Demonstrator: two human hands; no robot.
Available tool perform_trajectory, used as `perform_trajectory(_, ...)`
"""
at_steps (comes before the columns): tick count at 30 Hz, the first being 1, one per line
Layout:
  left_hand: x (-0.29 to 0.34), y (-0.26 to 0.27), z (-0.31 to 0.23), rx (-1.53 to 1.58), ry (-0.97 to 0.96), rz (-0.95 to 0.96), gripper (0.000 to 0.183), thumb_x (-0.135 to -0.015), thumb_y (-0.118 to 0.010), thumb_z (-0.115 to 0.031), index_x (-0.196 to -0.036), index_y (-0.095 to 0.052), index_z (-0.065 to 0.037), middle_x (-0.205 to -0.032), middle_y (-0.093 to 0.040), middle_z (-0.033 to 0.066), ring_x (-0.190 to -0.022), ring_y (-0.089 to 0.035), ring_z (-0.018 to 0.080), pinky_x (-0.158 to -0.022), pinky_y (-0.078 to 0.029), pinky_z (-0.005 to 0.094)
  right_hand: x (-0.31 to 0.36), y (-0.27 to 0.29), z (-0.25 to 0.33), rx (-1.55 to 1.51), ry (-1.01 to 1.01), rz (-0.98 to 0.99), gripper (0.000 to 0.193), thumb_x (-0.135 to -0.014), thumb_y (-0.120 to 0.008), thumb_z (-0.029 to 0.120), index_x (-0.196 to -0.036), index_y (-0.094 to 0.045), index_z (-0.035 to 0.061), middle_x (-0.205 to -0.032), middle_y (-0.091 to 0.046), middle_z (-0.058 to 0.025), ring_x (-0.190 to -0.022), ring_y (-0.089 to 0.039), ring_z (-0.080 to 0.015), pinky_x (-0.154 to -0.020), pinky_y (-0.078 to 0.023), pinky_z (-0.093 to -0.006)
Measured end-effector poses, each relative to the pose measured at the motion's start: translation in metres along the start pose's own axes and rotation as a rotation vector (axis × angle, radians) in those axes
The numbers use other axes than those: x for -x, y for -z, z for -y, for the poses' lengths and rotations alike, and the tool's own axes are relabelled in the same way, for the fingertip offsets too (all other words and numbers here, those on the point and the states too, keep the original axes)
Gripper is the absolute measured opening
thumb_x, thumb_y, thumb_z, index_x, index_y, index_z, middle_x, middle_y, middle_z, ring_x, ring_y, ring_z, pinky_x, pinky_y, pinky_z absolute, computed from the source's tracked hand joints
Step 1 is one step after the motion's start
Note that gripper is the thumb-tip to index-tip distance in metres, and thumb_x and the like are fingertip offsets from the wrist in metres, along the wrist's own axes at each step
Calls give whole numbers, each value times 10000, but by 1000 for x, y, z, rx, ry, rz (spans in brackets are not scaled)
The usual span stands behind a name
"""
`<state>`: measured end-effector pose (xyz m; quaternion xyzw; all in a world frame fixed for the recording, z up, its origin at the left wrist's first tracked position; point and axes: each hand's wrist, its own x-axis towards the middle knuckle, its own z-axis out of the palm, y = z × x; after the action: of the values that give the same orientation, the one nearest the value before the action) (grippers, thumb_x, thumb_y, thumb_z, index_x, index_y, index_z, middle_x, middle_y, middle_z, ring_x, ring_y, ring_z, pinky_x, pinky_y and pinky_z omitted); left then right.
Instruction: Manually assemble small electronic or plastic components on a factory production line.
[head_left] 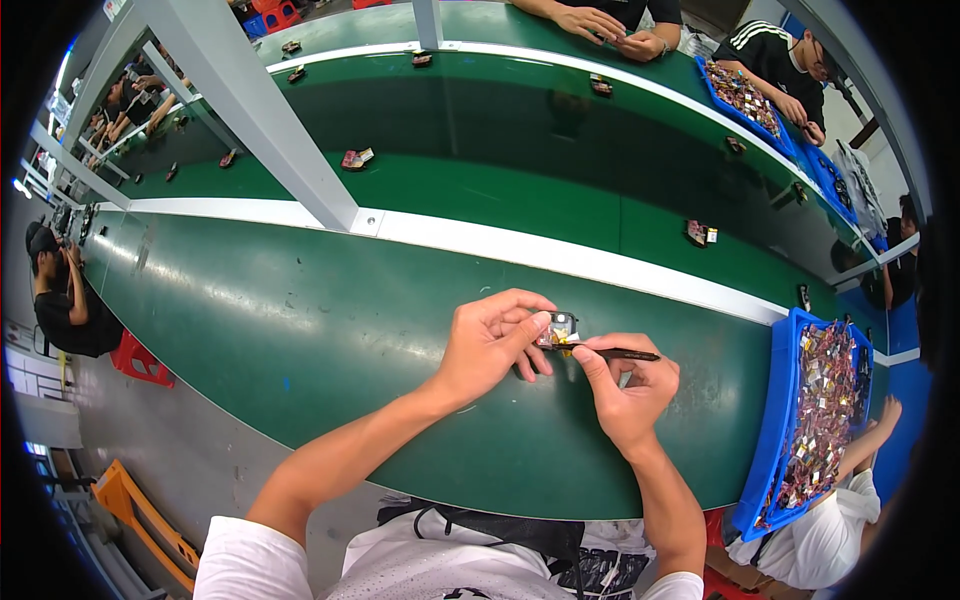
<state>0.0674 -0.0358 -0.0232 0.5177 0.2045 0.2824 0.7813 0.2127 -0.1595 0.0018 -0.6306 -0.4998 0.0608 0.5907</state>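
Observation:
Above the green bench (pixel 330 330), my left hand (pixel 490 342) is closed on a small black plastic housing (pixel 565 324), with pale and yellow parts inside it. The housing is pinched between thumb and fingers near the bench's middle. My right hand (pixel 632 388) grips a pair of dark, slim tweezers (pixel 628 354), held nearly level. Their tip reaches the lower edge of the housing; exactly what it touches is too small to make out.
To the right stands a blue bin (pixel 776 420) heaped with small wired parts (pixel 825 390). Beyond a white rail (pixel 500 246), a green conveyor (pixel 560 200) carries scattered small assemblies (pixel 697 233). A grey post (pixel 250 110) rises from the rail. Other people sit across and at both sides.

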Motion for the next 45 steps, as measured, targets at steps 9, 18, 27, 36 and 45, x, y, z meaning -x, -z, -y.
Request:
perform_trajectory(9, -2, 3, -3, -2, 5, -1, 215, -1018, -574, -76, -1162, -619, 77, -891, -712, 162, -646, -732, 252, -478, -583, 298, 0, -1, 2, -72, -76, -10, 93, -802, -807, -31, -862, -737, -27, -747, -711, -30, -452, -423, -10, -438, -285, -203)
perform_trajectory(18, -2, 5, -4, 10, 9, -8, 218, -1019, -570, -84, -1160, -622, 75, -880, -711, 160, -638, -731, 249, -469, -575, 294, -2, -2, 1, 11, 59, 60, 105, -789, -809, -25, -863, -750, 21, -746, -732, -31, -440, -439, -29, -429, -310, -207)
perform_trajectory(27, -1, 1, -9, -36, 35, 37, 226, -986, -621, -53, -1176, -616, 69, -874, -715, 149, -661, -723, 195, -492, -571, 270, -4, -4, 4, 10, 145, 82, 91, -789, -796, -19, -833, -742, 39, -808, -770, -47, -418, -465, -57, -424, -338, -213)
perform_trajectory(36, 0, 1, -8, -142, 32, 6, 227, -946, -647, 11, -1162, -610, 68, -833, -704, 123, -635, -689, 143, -486, -537, 245, -4, -5, 6, 159, 342, 153, 135, -758, -804, -29, -816, -724, 63, -817, -776, -62, -432, -533, -76, -444, -371, -219)
perform_trajectory(45, 0, -3, -3, -175, 7, -20, 135, -926, -635, 43, -1060, -630, 50, -774, -678, 79, -575, -651, 105, -467, -521, 246, 2, -8, 2, 126, 305, 135, 135, -761, -806, -2, -840, -745, 89, -796, -763, -26, -542, -649, -120, -457, -381, -244)
